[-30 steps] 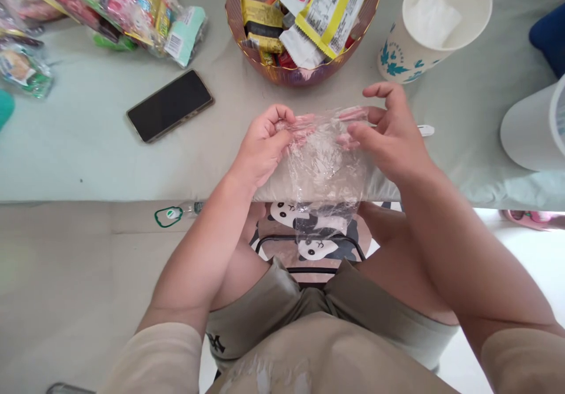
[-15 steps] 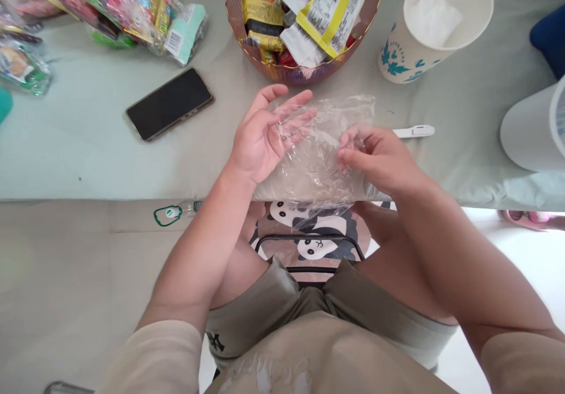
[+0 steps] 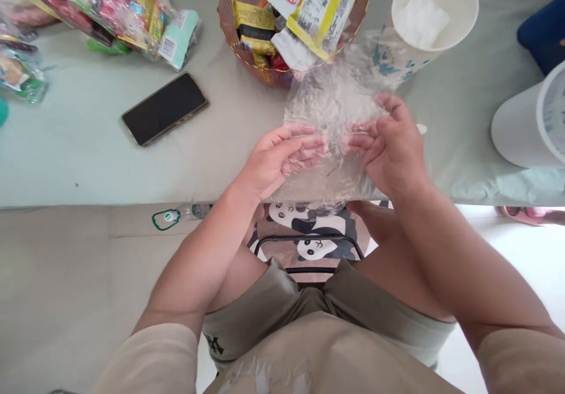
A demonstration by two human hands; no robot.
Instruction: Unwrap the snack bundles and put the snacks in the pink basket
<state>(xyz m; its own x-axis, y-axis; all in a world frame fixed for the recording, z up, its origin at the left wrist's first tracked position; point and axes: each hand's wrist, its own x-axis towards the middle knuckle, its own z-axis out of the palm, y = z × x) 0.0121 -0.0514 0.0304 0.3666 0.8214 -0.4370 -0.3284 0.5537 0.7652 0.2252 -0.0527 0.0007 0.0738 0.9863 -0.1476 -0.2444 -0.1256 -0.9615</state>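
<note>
A crumpled clear plastic bag (image 3: 335, 99) spreads between my hands over the table's front edge. Its upper part reaches the bowl and lies in front of the paper cup. My left hand (image 3: 286, 152) grips the film from the left, thumb lying along its fairly straight fingers. From the right, my right hand (image 3: 388, 141) holds the film with curled fingers. A thin dark sliver (image 3: 332, 171) shows at the film below the fingertips; I cannot make out what it is. The tip of a white plastic tool (image 3: 422, 129) peeks out behind my right hand, the rest hidden.
A ribbed, gold-rimmed bowl (image 3: 233, 52) holds several wrapped snacks. To its right stands a paper cup (image 3: 392, 58) with white tissue inside. A phone (image 3: 165, 108) and bagged snacks (image 3: 132, 11) lie leftward. A white container (image 3: 521, 123) stands at the right edge.
My left hand has come down and its spread fingers have drawn together on the film. The bag has been spread upward toward the bowl and cup. My right hand has turned, now covering most of the white tool.
</note>
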